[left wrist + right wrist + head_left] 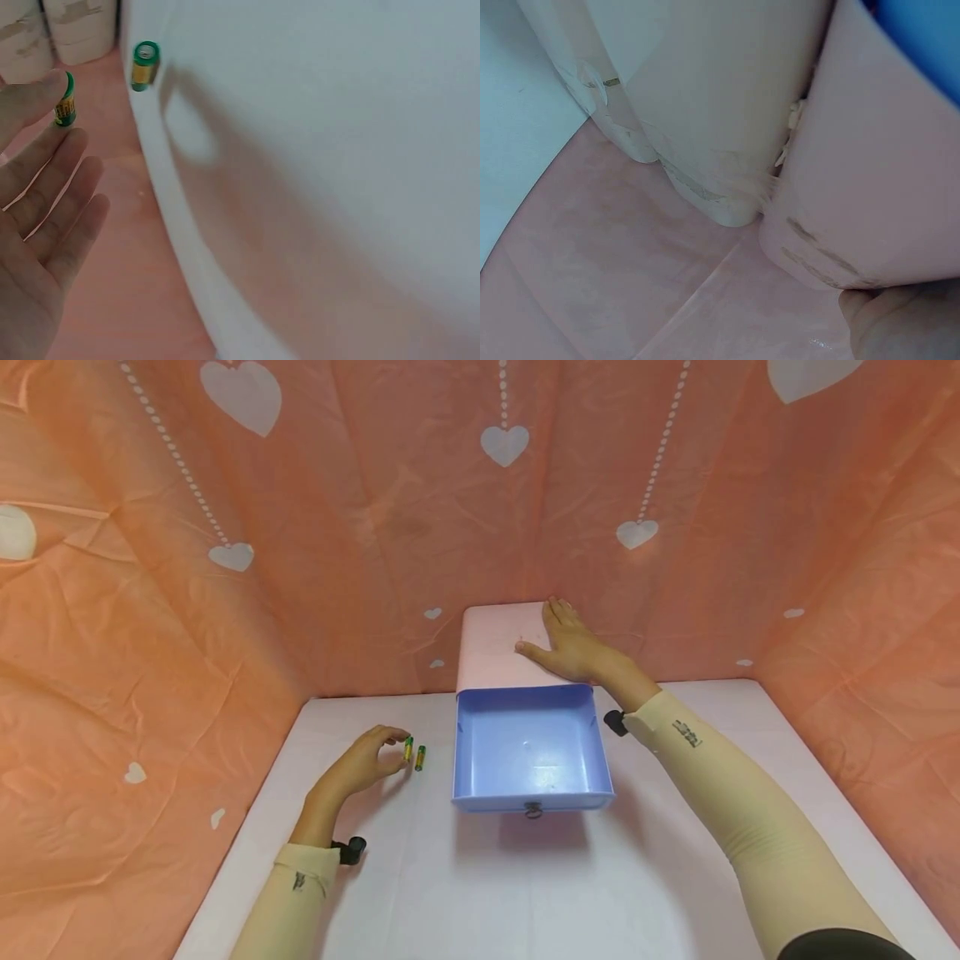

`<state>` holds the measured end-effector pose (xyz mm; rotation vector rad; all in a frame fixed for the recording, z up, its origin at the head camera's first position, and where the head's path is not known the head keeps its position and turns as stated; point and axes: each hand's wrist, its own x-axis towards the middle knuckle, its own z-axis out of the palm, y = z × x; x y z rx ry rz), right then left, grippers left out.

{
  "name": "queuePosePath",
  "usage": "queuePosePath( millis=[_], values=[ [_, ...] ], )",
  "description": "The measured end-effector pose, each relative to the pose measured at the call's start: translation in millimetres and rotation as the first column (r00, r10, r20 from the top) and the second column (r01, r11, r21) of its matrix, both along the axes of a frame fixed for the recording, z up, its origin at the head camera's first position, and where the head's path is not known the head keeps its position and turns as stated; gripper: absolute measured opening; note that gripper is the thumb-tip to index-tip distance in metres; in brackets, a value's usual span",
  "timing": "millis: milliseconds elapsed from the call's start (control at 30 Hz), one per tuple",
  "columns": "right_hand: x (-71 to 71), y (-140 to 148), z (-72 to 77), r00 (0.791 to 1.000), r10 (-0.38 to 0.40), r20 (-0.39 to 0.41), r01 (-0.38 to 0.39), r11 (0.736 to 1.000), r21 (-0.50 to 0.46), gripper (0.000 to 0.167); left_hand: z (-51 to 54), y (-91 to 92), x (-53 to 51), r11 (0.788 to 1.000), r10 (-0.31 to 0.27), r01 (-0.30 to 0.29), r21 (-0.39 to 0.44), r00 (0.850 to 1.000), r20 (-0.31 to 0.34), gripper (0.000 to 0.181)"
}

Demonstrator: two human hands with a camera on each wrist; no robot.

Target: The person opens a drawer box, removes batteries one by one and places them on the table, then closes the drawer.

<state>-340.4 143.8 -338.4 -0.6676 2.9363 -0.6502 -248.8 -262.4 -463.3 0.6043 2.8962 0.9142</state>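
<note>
Left hand (366, 763) grasps one battery (408, 748) by its ends, thumb at one end and a fingertip at the other, the remaining fingers extended. Right hand (573, 649) grasps nothing; it rests with fingers spread on the pink cabinet (493, 647). A second battery (421, 757) sits on the desk (405, 885), just beside the held one and left of the blue drawer (534, 739); whether it stands or lies cannot be determined. The drawer projects forward from the cabinet, pull ring (532, 811) at its front. Caution: the two-point pinch gives little support, so uneven pressure or a twist of the fingertips could eject the held battery. Sideways movement of the same hand could strike the second battery and topple or roll it. The extended drawer likely shifts weight forward; downward force on its front edge, or loss of the right hand's pressure during such a load, could tip or slide the cabinet.
</note>
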Motion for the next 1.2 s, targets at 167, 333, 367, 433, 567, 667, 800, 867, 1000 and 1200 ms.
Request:
queuePosePath(
  millis=[167,333,367,433,567,667,800,867,1000,1200],
  values=[
    [-2.1,0,-0.8,1.0,0.009,-0.007,-0.008,1.0,0.007,0.108,-7.1,-2.1,-5.7,1.0,0.007,-0.007,-0.011,1.0,0.017,0.044],
    [-0.8,0,-0.5,1.0,0.01,-0.002,-0.01,1.0,-0.001,0.108,-12.5,-2.8,-12.0,1.0,0.023,-0.022,-0.018,0.997,0.071,0.047],
    [-0.3,1,-0.4,1.0,0.008,-0.001,-0.008,1.0,-0.002,0.108,-13.3,-2.6,-13.1,1.0,0.026,-0.024,-0.02,0.996,0.082,0.048],
    [0.2,1,-0.3,1.0,0.007,0.001,-0.007,1.0,-0.004,0.108,-14.5,-2.4,-14.9,0.999,0.025,-0.022,-0.033,0.995,0.093,0.049],
    [0.2,1,-0.9,1.0,0.003,0.002,-0.003,1.0,0.001,0.109,-15.3,-0.5,-16.4,0.999,0.027,-0.022,-0.049,0.993,0.111,0.048],
    [0.0,1,-1.0,1.0,0.001,0.002,-0.001,1.0,-0.007,0.109,-14.6,2.0,-16.4,0.998,0.029,-0.023,-0.052,0.993,0.118,0.047],
    [0.0,1,-0.7,1.0,0.001,0.001,-0.001,1.0,-0.014,0.11,-14.8,3.7,-16.1,0.998,0.043,-0.037,-0.045,0.99,0.137,0.046],
    [0.2,0,-0.7,1.0,0.002,0.001,-0.002,1.0,-0.012,0.11,-16.2,4.0,-16.4,0.998,0.047,-0.041,-0.042,0.988,0.146,0.046],
    [0.9,0,-0.7,1.0,-0.002,0.0,0.002,1.0,-0.008,0.11,-19.7,4.6,-18.6,0.998,0.053,-0.047,-0.045,0.987,0.153,0.047],
    [1.7,1,-0.8,1.0,-0.006,0.0,0.006,1.0,-0.005,0.11,-23.3,6.9,-20.6,0.995,0.08,-0.069,-0.071,0.983,0.164,0.048]
  ],
)
